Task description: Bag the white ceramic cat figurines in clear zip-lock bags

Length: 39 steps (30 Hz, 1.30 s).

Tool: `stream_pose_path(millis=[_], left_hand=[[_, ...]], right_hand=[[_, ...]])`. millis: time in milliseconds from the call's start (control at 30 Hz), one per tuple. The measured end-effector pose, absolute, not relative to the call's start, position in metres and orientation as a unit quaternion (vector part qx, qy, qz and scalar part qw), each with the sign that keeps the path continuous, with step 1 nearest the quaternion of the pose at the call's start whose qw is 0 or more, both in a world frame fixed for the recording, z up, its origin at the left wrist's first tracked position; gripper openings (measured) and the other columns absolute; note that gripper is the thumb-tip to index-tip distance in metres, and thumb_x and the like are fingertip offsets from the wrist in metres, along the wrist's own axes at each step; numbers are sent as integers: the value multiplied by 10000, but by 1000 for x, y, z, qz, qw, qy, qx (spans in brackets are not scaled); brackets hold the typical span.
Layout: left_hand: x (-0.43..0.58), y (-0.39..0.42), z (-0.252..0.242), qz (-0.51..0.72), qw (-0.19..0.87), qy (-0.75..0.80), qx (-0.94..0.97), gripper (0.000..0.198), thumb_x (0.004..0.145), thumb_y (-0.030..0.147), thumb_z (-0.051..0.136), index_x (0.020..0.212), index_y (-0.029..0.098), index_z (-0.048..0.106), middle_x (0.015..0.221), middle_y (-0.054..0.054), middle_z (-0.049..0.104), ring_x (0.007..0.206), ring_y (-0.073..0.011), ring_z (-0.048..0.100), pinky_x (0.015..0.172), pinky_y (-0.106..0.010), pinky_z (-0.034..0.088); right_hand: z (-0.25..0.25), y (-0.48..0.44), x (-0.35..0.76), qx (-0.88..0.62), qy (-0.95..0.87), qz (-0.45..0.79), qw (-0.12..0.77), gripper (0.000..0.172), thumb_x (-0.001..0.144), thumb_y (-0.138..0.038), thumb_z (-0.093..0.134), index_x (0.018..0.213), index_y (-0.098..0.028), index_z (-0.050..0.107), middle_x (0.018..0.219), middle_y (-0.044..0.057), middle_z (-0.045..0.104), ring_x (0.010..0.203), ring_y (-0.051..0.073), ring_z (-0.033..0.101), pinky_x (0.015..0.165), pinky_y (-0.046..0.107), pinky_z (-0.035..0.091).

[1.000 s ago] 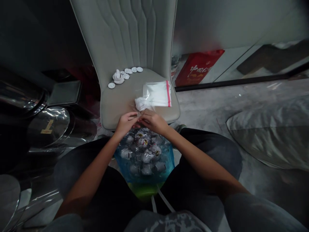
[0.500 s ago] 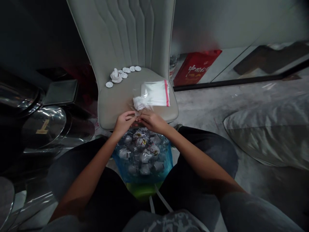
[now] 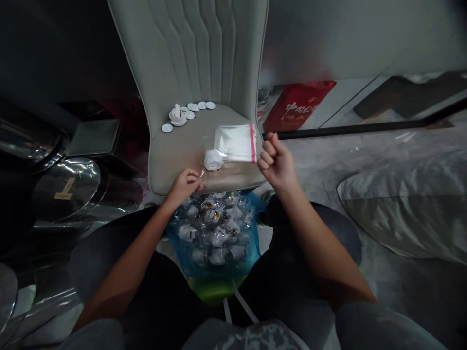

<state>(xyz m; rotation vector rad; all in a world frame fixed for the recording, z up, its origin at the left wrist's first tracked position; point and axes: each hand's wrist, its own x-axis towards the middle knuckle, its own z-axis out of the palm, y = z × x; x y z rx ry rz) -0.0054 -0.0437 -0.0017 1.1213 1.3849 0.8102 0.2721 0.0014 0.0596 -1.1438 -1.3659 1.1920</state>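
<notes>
My left hand (image 3: 185,186) is closed at the chair seat's front edge, fingertips pinching the open end of a clear plastic bag (image 3: 202,179). Inside that bag sits a small rolled white cloth-like item (image 3: 213,159). Off to the right, my right hand (image 3: 276,160) is raised with its fingers curled tight; whatever may be in them is hidden. Between the hands lies a stack of clear bags (image 3: 235,142) with a red edge strip. Below, a blue plastic bag (image 3: 178,248) holds several wrapped white items (image 3: 219,237).
The grey padded chair (image 3: 164,165) stands in front of me. Towards its back lie several round white discs (image 3: 202,105) and a white swirled item (image 3: 177,116). Shiny metal canisters (image 3: 73,182) stand on the left. A red bag (image 3: 297,104) leans behind glass at right.
My right hand has left the bag's open end and moved up and right, fingers curled. My left hand stays at the bag, shifted slightly.
</notes>
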Motion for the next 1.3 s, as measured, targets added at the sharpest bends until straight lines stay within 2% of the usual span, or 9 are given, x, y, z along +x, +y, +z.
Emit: stream_pose_path(millis=[100, 200, 267, 367, 500, 667, 800, 1000, 1300], left_hand=[[-17, -46, 0, 289, 556, 544, 558, 164, 815, 332, 652, 893, 199, 597, 749, -15, 739, 632, -141, 674, 614, -228, 502], [-27, -51, 3, 261, 442, 539, 669, 190, 906, 285, 541, 1020, 210, 674, 909, -54, 745, 763, -179, 690, 731, -292, 549], [-29, -54, 5, 268, 319, 548, 725, 322, 909, 195, 512, 1196, 220, 657, 1119, -84, 702, 940, -211, 683, 862, -342, 551], [-23, -59, 6, 270, 190, 524, 785, 450, 896, 139, 542, 1332, 236, 600, 1334, -99, 585, 1173, -246, 602, 1034, -395, 493], [-12, -60, 6, 265, 133, 475, 828, 265, 942, 175, 548, 1155, 237, 693, 1246, -81, 645, 1188, -251, 565, 1034, -411, 488], [-8, -52, 8, 309, 142, 448, 827, 176, 939, 163, 556, 909, 213, 723, 1041, -61, 719, 1063, -226, 600, 949, -384, 508], [-9, -49, 12, 355, 162, 438, 810, 157, 937, 190, 565, 908, 210, 718, 1010, -62, 722, 1020, -211, 618, 942, -384, 499], [-6, -54, 27, 390, 222, 442, 777, 127, 927, 279, 620, 905, 214, 728, 922, -50, 713, 912, -186, 649, 888, -338, 501], [4, -48, 49, 545, 358, 521, 551, 218, 861, 391, 666, 881, 177, 705, 977, -77, 753, 945, -185, 689, 851, -280, 534]], right_hand=[[72, 2, 297, -497, -614, 419, 447, 447, 944, -684, 444, 999, -268, 596, 552, -81, 276, 429, 101, 246, 446, 252, 296], [65, -7, 301, -500, -757, 282, 311, 288, 896, -415, 629, 1114, -230, 660, 622, -30, 488, 528, 130, 436, 542, 273, 382], [52, -14, 295, -482, -828, 202, 204, 438, 845, -258, 659, 1280, -214, 633, 844, 43, 659, 676, 179, 569, 631, 302, 446], [31, -19, 283, -458, -865, 154, 135, 568, 888, -189, 598, 1450, -222, 522, 1231, 121, 676, 919, 246, 653, 754, 343, 505], [21, -16, 272, -415, -883, 159, 154, 311, 1000, -260, 505, 1262, -209, 665, 1177, 113, 701, 975, 242, 664, 826, 346, 518], [22, -13, 270, -405, -879, 153, 198, 266, 997, -324, 538, 1152, -201, 717, 1005, 92, 669, 824, 204, 642, 737, 313, 509], [19, -15, 269, -386, -883, 160, 213, 312, 982, -304, 556, 1257, -230, 685, 1036, 88, 631, 855, 211, 627, 750, 326, 516], [29, -4, 259, -375, -847, 230, 298, 212, 967, -311, 572, 935, -193, 746, 896, 51, 607, 720, 151, 554, 680, 285, 467], [50, 1, 232, -433, -658, 449, 421, 302, 799, -488, 704, 801, -195, 631, 936, 43, 653, 737, 127, 550, 586, 235, 433]])
